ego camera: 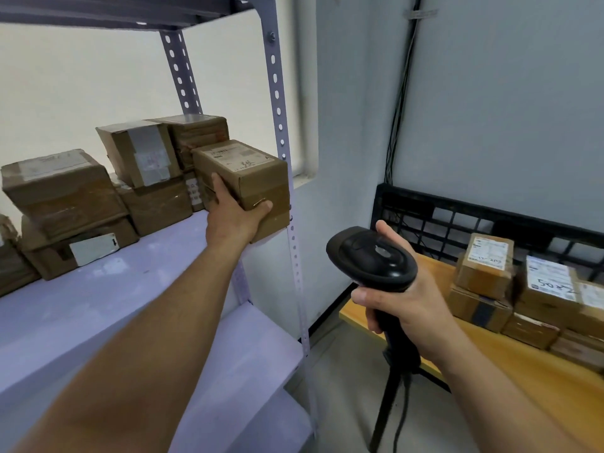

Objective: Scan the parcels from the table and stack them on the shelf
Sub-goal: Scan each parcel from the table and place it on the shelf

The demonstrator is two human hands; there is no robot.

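Observation:
My left hand grips a brown cardboard parcel with a white label on top, holding it at the right end of the shelf, against the front upright. Several taped brown parcels are stacked along the back of that shelf. My right hand holds a black barcode scanner by its handle, head pointing left, in front of the table. More labelled parcels lie piled on the wooden table at the right.
The shelf's perforated metal upright stands just right of the held parcel. A lower shelf board sits below. A black crate stands behind the table's parcels. A black stand and cable reach the floor under my right hand.

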